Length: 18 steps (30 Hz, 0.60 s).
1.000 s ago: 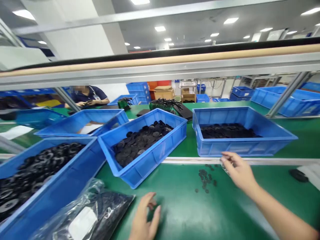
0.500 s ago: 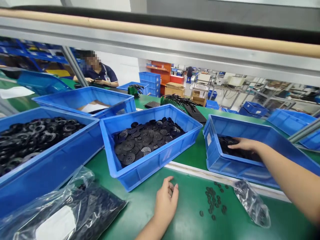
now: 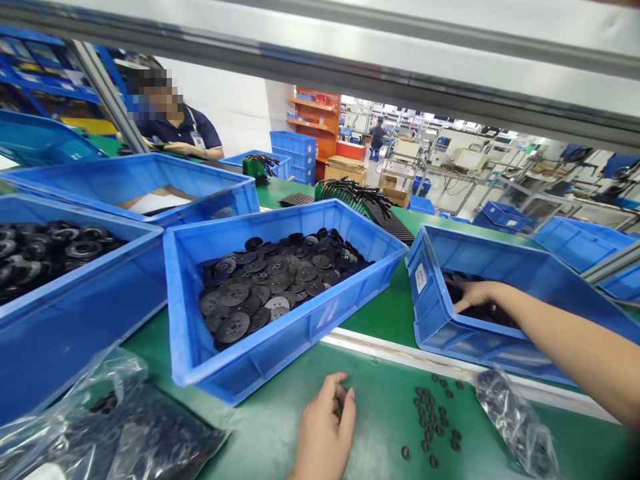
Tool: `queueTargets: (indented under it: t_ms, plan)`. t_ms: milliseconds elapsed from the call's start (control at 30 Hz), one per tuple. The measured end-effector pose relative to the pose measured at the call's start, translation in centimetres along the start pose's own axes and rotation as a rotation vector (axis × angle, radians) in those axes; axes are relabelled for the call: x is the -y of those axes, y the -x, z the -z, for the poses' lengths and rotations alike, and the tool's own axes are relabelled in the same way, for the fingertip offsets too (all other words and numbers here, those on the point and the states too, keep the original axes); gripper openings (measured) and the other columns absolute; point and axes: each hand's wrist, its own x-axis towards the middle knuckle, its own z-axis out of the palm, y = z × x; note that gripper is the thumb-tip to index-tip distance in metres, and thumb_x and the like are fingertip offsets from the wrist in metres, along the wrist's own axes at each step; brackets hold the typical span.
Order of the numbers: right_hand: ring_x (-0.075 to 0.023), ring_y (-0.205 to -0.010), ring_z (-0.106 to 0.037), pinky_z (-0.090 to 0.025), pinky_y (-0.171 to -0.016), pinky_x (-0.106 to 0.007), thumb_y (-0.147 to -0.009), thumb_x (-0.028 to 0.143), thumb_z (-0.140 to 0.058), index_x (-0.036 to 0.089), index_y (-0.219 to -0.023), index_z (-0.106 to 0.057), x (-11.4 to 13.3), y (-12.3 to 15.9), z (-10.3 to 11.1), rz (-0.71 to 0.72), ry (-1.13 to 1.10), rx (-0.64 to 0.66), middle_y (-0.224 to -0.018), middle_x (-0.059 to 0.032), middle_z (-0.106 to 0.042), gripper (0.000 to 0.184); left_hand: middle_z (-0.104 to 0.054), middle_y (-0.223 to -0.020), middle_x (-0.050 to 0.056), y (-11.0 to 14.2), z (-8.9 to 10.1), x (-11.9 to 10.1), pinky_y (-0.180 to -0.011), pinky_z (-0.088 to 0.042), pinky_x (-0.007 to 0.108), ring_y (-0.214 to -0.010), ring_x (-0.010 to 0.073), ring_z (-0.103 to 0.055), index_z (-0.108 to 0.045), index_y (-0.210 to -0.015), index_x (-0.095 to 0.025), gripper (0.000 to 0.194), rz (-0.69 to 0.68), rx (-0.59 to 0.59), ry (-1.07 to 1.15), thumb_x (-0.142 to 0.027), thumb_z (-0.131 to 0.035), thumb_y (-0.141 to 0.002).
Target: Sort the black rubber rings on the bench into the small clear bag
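My left hand [image 3: 326, 427] hovers over or rests on the green bench, its fingers loosely curled and its thumb apart from them. Nothing shows in it. My right hand [image 3: 477, 297] reaches into the right blue bin [image 3: 450, 327], among black parts [image 3: 500, 315]. Its fingertips are hidden there, so what they hold cannot be seen. In front of that bin lie several small black rings [image 3: 427, 413], loose on the bench. Beside them is a clear plastic bag [image 3: 517, 423] of similar dark pieces. The middle blue bin [image 3: 280, 353] holds many flat black discs [image 3: 270, 277].
At the left stands a blue bin [image 3: 80, 300] of black ring-shaped parts, with a large plastic bag [image 3: 135, 427] of dark pieces before it. A metal rail [image 3: 320, 47] crosses above. Black-handled items [image 3: 355, 193] lie behind the middle bin. A person [image 3: 175, 130] sits across the bench.
My right hand has gone deeper into the right bin, and its fingertips have dropped out of sight among the parts. My left hand keeps nearly the same pose. The camera view has shifted.
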Motion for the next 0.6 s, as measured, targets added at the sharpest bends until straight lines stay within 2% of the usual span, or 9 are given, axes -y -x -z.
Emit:
queueTargets:
  t_ms: [100,200,300,433,500,600]
  plan:
    - [-0.0531,-0.109,-0.061,-0.053,-0.064,-0.068,-0.021,0.047,-0.097,0.023,-0.138,-0.058,0.6,0.3,0.0,-0.151,-0.023,0.021,-0.142,-0.0318,-0.049,0.126,-0.055,-0.061,-0.001,0.1,-0.3,0.6,-0.055,-0.047,0.029,-0.051,0.0176,-0.054,-0.059,-0.102,-0.029,0.026,-0.041,-0.017,0.012,-0.049,-0.044,-0.093]
    - [-0.0574,-0.111,-0.058,-0.053,-0.056,-0.069,-0.018,0.044,-0.097,0.03,-0.144,-0.05,1.4,0.7,0.0,-0.207,-0.044,0.06,-0.15,-0.0306,-0.04,0.135,-0.055,-0.061,-0.001,0.2,-0.8,1.0,-0.056,-0.047,0.03,-0.049,0.0176,-0.053,-0.06,-0.099,-0.03,0.024,-0.054,-0.081,0.028,-0.049,-0.045,-0.094]
    - [-0.0548,-0.113,-0.058,-0.058,-0.055,-0.06,-0.024,0.042,-0.097,0.034,-0.15,-0.041,1.5,1.2,0.1,-0.234,-0.06,0.114,-0.153,-0.0292,-0.036,0.138,-0.057,-0.062,-0.001,0.3,-1.0,0.9,-0.055,-0.046,0.031,-0.049,0.0183,-0.052,-0.061,-0.094,-0.032,0.023,-0.056,-0.126,0.039,-0.05,-0.047,-0.093]
    - [-0.0498,-0.107,-0.064,-0.06,-0.052,-0.049,-0.026,0.041,-0.097,0.029,-0.151,-0.039,1.3,1.5,0.1,-0.274,-0.074,0.19,-0.151,-0.0311,-0.038,0.138,-0.059,-0.064,0.0,0.3,-0.9,0.6,-0.06,-0.048,0.03,-0.055,0.0191,-0.057,-0.06,-0.087,-0.032,0.019,-0.086,-0.135,0.04,-0.046,-0.048,-0.093]
    - [-0.0464,-0.103,-0.066,-0.06,-0.052,-0.048,-0.027,0.041,-0.096,0.028,-0.149,-0.042,1.2,1.4,0.2,-0.275,-0.038,0.225,-0.149,-0.0298,-0.041,0.134,-0.06,-0.066,0.0,0.3,-0.8,0.6,-0.061,-0.048,0.03,-0.057,0.0189,-0.058,-0.06,-0.085,-0.031,0.019,-0.104,-0.132,0.033,-0.044,-0.049,-0.094]
    - [-0.0418,-0.097,-0.07,-0.062,-0.055,-0.05,-0.029,0.04,-0.096,0.028,-0.148,-0.042,1.2,1.1,0.2,-0.311,0.027,0.349,-0.146,-0.0259,-0.046,0.131,-0.06,-0.067,0.0,0.3,-0.7,0.6,-0.061,-0.047,0.027,-0.058,0.0169,-0.057,-0.059,-0.083,-0.027,0.021,-0.137,-0.13,0.017,-0.04,-0.049,-0.096]
